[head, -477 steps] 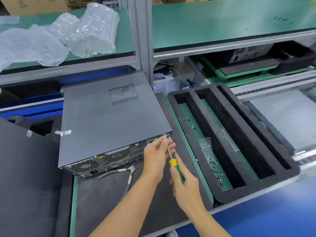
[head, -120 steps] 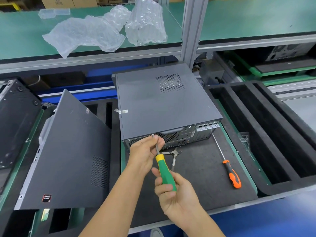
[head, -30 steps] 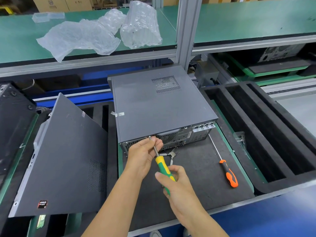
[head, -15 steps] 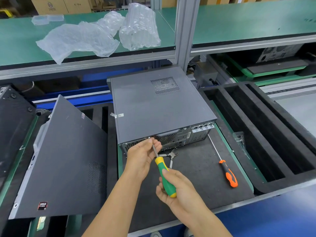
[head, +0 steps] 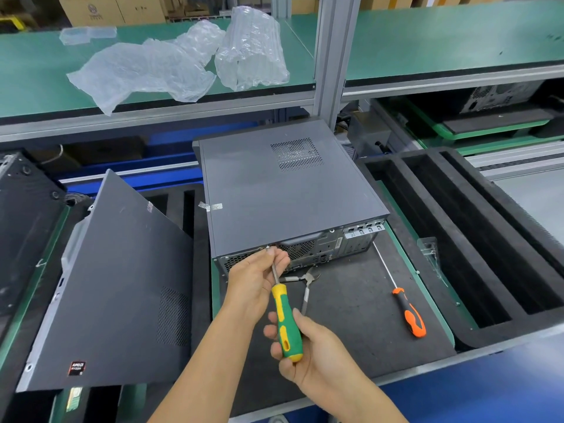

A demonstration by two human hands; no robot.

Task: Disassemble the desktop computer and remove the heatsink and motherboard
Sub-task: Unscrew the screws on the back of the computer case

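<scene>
Grey desktop computer [head: 283, 190] centre frame, left hand [head: 254, 280] pinching the shaft of a green-yellow screwdriver [head: 285, 319] at its rear edge, right hand [head: 311, 355] gripping the handle, orange screwdriver [head: 409, 315] lower right.

An "AMD Ryzen" sticker [head: 76, 368] was read at the 7 o'clock corner of the detached grey side panel [head: 116, 288]; nothing else was legible.

We count two screwdrivers [head: 286, 323] [head: 409, 312], one computer case [head: 287, 190], one pair of pliers [head: 305, 285], two hands [head: 253, 285] [head: 317, 358]
</scene>
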